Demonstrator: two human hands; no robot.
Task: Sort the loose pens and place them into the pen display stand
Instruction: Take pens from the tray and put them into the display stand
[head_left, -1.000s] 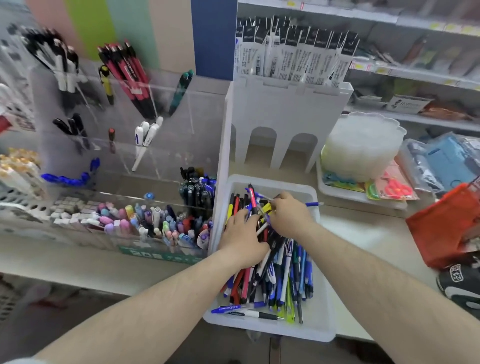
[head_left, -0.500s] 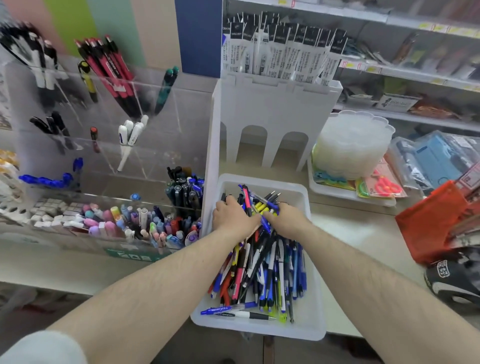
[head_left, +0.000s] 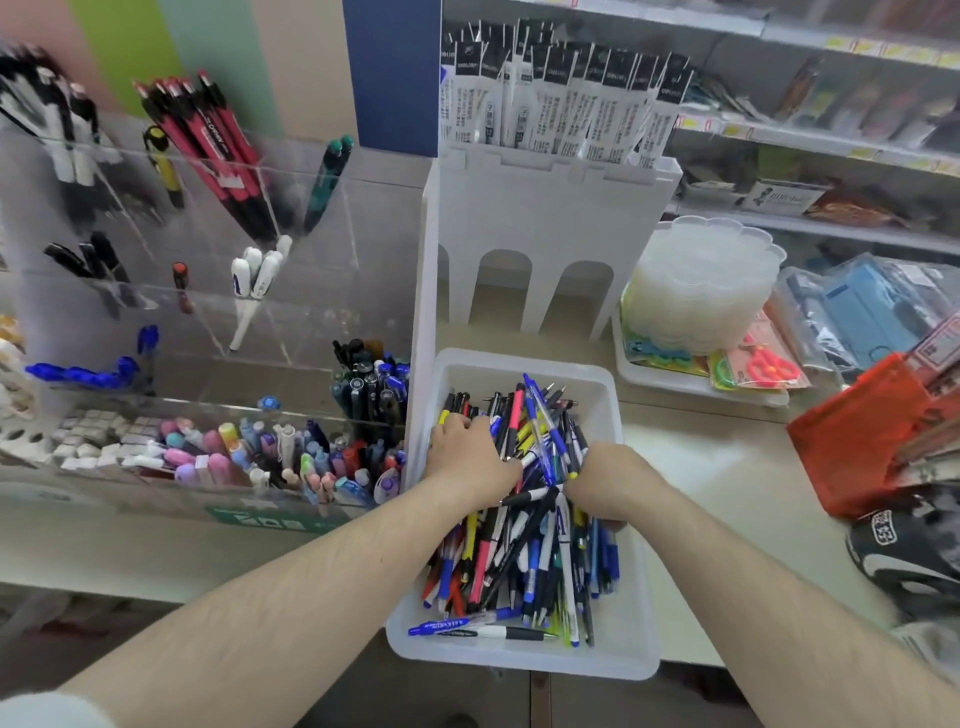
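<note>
Head view: both hands are down in the white tray (head_left: 524, 657) of loose pens (head_left: 519, 525) on the worktop (head_left: 727, 467).
Left hand (head_left: 470, 457): fingers curled into the far pens, apparently gathering several (fingertips buried, so the exact hold is unclear).
Right hand (head_left: 610, 480): knuckles up, fingers tucked under crossed pens; cannot tell what it holds.
Pen display stand (head_left: 208, 270): clear tiered acrylic, just left of the tray, partly stocked.
Risk: pens lie tangled, so lifting a bunch could drag neighbours over the rim.
Risk: mixed colours in one grab could land in the wrong compartment.
</note>
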